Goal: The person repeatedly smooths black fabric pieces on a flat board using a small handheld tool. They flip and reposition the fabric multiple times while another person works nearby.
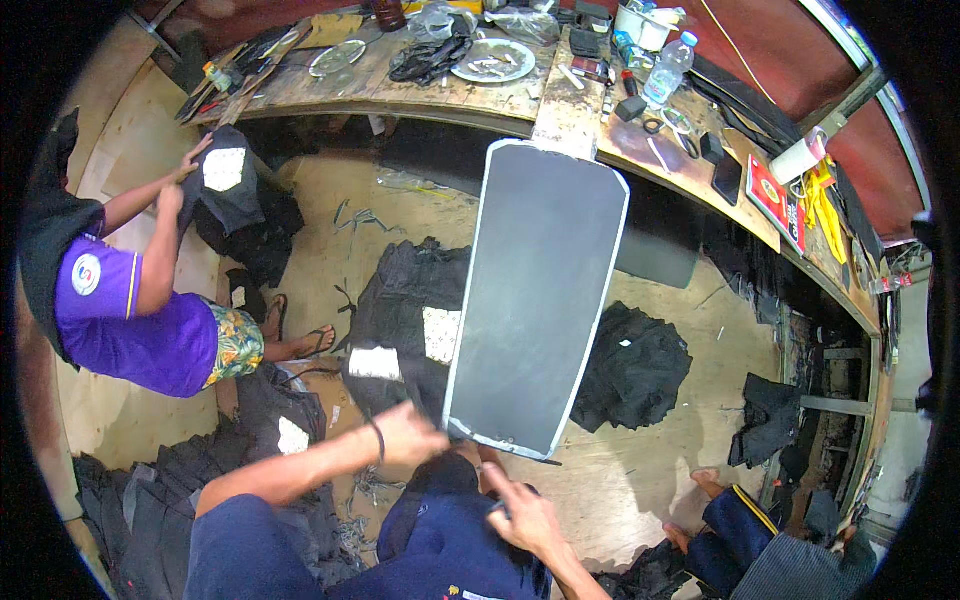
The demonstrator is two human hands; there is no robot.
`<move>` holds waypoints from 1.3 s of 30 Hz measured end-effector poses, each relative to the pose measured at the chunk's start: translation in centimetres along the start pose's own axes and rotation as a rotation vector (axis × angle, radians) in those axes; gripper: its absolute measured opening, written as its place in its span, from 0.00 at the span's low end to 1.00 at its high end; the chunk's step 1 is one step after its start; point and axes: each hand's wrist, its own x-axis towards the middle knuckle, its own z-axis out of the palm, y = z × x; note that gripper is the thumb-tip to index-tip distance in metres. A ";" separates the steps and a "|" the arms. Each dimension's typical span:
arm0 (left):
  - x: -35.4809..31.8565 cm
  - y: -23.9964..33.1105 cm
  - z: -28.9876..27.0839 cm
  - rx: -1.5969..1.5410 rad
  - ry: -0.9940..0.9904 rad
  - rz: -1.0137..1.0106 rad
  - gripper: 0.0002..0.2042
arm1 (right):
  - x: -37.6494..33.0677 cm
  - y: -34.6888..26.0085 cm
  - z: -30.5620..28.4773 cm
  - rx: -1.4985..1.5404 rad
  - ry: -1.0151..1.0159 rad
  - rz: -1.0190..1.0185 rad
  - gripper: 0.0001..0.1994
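A long dark grey board [540, 290] with pale, worn edges juts toward me from the worktable. Left of its near end, my left hand [412, 436] is curled and smeared by motion; a dark band circles that wrist. Whether it holds anything is hidden. My right hand [527, 515] is just below the board's near edge, over my lap, its fingers apart and one stretched toward the board. No held thing shows in it. Beside the board on the left lies a dark garment pile [410, 290] with pale patterned patches [441, 334].
A cluttered worktable [420, 95] curves across the back, bearing a white plate [494, 61], a water bottle [669, 70] and a phone [728, 177]. More dark cloth [632, 367] lies on the floor. One person [150, 290] stands left handling a dark garment [228, 195]; another's legs [735, 530] show lower right.
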 end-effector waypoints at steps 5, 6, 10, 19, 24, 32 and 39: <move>-0.8 10.5 -0.1 -0.454 -0.188 0.001 0.11 | 2.7 -0.4 -0.6 -0.207 -0.469 0.017 0.26; -0.8 10.2 0.1 -0.306 -0.187 -0.156 0.16 | 2.4 0.8 -0.6 -0.193 -0.399 0.069 0.25; -1.5 4.5 0.5 -0.015 0.327 -0.146 0.23 | 0.7 6.6 -3.2 -0.078 -0.066 0.226 0.25; 14.5 -8.7 -19.6 0.208 0.954 -0.409 0.16 | 17.1 3.6 -23.5 0.068 0.428 0.161 0.21; 15.9 -0.4 -16.7 -0.064 0.752 -0.054 0.25 | 13.4 -0.5 -20.6 -0.013 0.376 0.253 0.33; 26.5 -8.0 -12.8 0.064 0.610 -0.025 0.42 | 18.5 7.1 -22.8 -0.052 0.164 0.239 0.29; 24.6 -5.0 -21.7 0.130 0.147 -0.023 0.32 | 15.5 5.0 -20.8 0.010 -0.013 0.359 0.32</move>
